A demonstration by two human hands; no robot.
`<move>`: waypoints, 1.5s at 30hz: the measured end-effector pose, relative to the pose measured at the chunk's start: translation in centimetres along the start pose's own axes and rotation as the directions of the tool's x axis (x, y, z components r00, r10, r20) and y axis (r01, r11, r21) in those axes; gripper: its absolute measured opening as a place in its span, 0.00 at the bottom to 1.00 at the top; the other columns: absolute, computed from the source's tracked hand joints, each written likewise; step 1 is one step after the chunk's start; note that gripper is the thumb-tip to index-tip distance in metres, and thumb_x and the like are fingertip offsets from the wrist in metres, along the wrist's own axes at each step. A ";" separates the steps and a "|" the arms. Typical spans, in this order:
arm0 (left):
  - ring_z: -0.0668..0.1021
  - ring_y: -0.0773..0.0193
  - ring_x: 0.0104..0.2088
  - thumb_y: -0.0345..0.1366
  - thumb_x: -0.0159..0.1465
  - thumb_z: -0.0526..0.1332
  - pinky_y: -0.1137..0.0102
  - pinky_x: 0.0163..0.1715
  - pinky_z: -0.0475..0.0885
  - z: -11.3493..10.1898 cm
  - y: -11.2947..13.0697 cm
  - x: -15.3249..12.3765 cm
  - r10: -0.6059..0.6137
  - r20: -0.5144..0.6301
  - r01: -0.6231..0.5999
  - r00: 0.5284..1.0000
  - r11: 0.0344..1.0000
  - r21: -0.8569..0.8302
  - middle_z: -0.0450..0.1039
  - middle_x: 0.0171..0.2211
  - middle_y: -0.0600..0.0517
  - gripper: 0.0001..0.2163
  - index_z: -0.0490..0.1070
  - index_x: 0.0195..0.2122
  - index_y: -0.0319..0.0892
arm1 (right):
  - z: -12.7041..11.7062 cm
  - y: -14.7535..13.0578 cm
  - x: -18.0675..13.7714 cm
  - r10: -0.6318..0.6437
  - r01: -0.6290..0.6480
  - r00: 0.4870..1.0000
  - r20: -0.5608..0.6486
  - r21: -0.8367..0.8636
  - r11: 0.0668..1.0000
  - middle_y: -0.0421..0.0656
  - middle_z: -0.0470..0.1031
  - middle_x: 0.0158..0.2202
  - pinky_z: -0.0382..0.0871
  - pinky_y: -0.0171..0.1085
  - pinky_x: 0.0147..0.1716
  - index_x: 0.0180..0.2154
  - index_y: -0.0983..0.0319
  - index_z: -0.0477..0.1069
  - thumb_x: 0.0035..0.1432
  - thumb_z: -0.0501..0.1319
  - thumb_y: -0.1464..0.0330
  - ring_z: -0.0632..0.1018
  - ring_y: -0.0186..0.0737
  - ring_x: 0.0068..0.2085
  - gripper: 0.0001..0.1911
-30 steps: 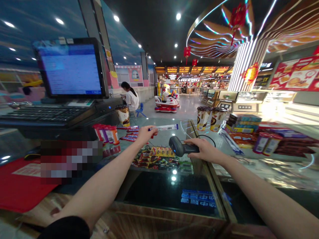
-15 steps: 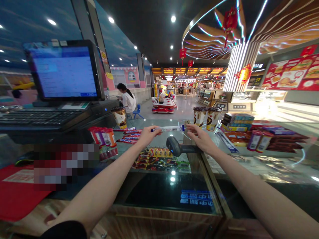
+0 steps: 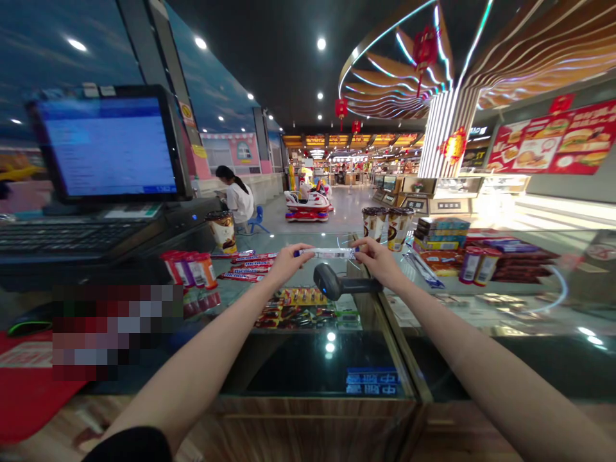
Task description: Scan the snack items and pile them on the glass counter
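Note:
Both my hands hold a long white-and-blue candy roll (image 3: 328, 253) level above the glass counter (image 3: 308, 359). My left hand (image 3: 285, 264) pinches its left end and my right hand (image 3: 378, 259) pinches its right end. Just below the roll, a dark barcode scanner (image 3: 337, 284) lies on the counter with nothing holding it. Several red candy rolls (image 3: 245, 264) lie on the glass left of my left hand.
A cash-register screen (image 3: 108, 144) and keyboard (image 3: 62, 236) stand at the left, small bottles (image 3: 190, 269) beside them. Paper cups (image 3: 385, 226) and stacked snack packs (image 3: 481, 256) fill the right side. A seated person (image 3: 235, 196) is beyond the counter.
My right hand let go of the scanner, which now lies on the counter, and rose to take the right end of the roll that my left hand was holding out.

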State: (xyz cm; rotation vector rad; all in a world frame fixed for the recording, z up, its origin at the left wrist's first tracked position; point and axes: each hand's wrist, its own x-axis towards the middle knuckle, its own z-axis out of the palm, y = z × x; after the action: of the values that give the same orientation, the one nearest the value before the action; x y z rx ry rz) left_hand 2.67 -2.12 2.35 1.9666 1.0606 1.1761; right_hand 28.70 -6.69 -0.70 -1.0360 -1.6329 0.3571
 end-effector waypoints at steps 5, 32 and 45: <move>0.74 0.68 0.26 0.41 0.50 0.72 0.71 0.27 0.74 0.4 0.8 0.3 -0.078 -0.067 0.065 0.995 0.982 -0.180 0.73 0.27 0.54 0.22 0.75 0.45 0.40 | -0.3 0.5 -0.1 0.013 -0.013 1.000 -0.007 0.030 0.999 0.33 0.65 0.21 0.62 0.34 0.29 0.35 0.58 0.71 0.54 0.59 0.68 0.70 0.35 0.26 0.06; 0.78 0.65 0.42 0.29 0.57 0.65 0.74 0.35 0.70 14.5 9.7 4.0 -0.297 0.047 0.254 0.954 0.714 -0.652 0.77 0.43 0.47 0.17 0.65 0.47 0.42 | -10.9 0.5 -5.0 0.396 -0.350 0.854 -0.337 0.190 0.917 0.46 0.81 0.27 0.68 0.34 0.28 0.35 0.66 0.80 0.46 0.68 0.63 0.81 0.40 0.30 0.15; 0.75 0.59 0.51 0.26 0.55 0.63 0.55 0.52 0.67 23.5 10.2 5.2 -0.261 0.224 0.344 0.939 0.700 -0.626 0.67 0.59 0.45 0.24 0.64 0.52 0.47 | -15.2 2.4 -8.0 0.423 -0.419 0.795 -0.434 0.110 0.901 0.48 0.82 0.27 0.69 0.34 0.24 0.34 0.64 0.81 0.47 0.67 0.63 0.81 0.42 0.29 0.13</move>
State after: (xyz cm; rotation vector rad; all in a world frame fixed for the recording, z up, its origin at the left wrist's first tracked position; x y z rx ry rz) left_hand 28.66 -4.94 2.77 1.2265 0.7229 1.0393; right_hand 43.38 -15.73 -2.27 -1.3648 -0.9741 0.3816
